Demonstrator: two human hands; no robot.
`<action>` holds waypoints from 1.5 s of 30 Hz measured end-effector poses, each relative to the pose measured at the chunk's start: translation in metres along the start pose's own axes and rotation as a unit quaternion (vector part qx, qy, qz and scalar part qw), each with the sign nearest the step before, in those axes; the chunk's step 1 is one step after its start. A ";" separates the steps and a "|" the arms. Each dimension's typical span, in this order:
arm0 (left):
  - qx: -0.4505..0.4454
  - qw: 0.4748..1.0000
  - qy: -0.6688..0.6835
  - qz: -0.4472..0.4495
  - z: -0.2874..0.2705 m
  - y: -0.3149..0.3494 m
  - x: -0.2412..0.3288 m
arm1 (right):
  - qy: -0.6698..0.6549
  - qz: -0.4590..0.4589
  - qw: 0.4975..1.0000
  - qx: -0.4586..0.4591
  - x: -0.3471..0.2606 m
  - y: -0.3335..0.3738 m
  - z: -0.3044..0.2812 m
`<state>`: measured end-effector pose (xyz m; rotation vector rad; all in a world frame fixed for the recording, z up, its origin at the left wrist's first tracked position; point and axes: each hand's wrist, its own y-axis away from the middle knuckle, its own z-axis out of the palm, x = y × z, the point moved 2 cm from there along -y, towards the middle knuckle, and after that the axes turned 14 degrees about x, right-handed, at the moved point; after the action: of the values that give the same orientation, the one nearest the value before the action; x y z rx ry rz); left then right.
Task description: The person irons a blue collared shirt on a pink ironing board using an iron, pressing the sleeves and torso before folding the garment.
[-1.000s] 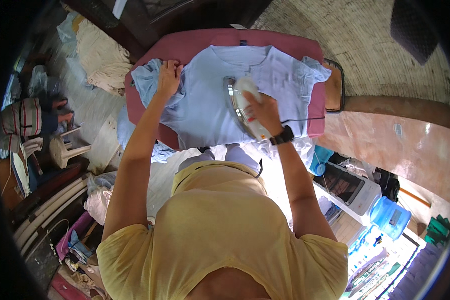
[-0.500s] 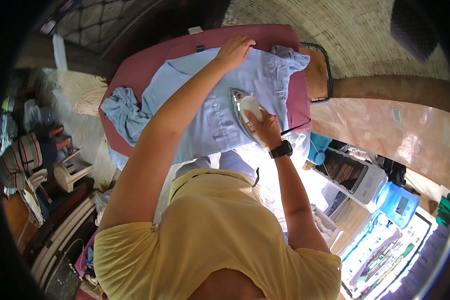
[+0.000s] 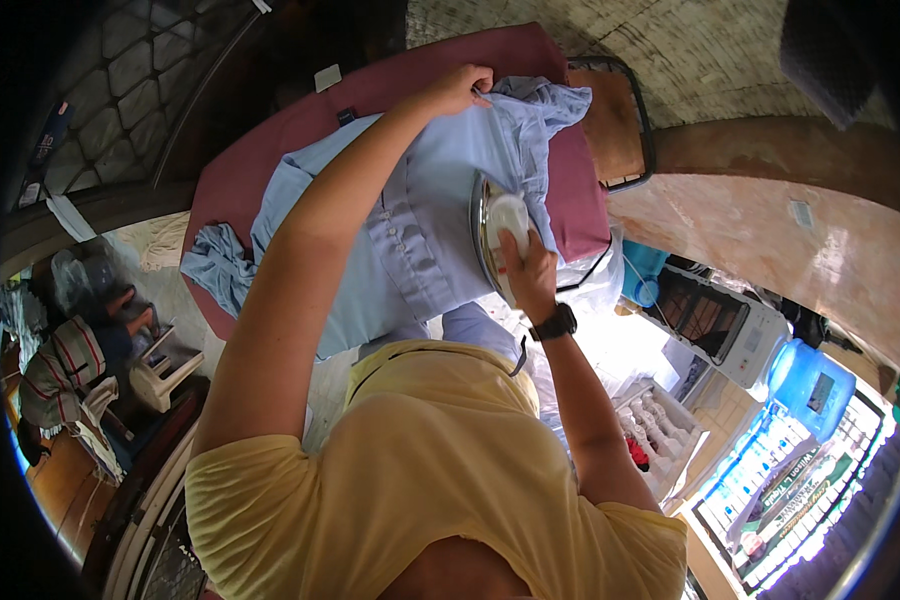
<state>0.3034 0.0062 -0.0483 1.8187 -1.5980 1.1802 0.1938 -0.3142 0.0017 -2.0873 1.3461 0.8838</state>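
Pale blue shirt (image 3: 445,190) is lying partly spread over maroon ironing board (image 3: 240,165), button placket (image 3: 398,235) running slantwise, one sleeve (image 3: 217,265) bunching near board's left end. White iron (image 3: 507,215) is sitting over shirt's right part; contact unclear. Right hand (image 3: 532,278) is gripping iron's handle, black watch (image 3: 556,322) circling wrist. Left hand (image 3: 460,90), apart from right, is pinching shirt cloth near far edge. Lower right, blue water jug (image 3: 818,392) is sitting beside white appliance (image 3: 757,345).
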 end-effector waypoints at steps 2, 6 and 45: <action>0.014 1.000 0.004 0.010 -0.003 -0.002 0.002 | -0.004 0.013 1.000 0.020 -0.011 -0.026 0.019; 0.079 0.994 0.054 -0.051 -0.008 -0.003 -0.016 | 0.072 -0.111 0.984 0.115 -0.043 -0.069 0.051; 0.003 0.846 -0.404 -0.348 -0.230 0.400 0.003 | -0.049 -0.118 0.974 -0.188 -0.172 0.115 0.144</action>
<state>-0.1482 0.0924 -0.0028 2.7514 -1.0304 0.0582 0.0000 -0.1551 0.0267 -2.3849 0.9067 1.1910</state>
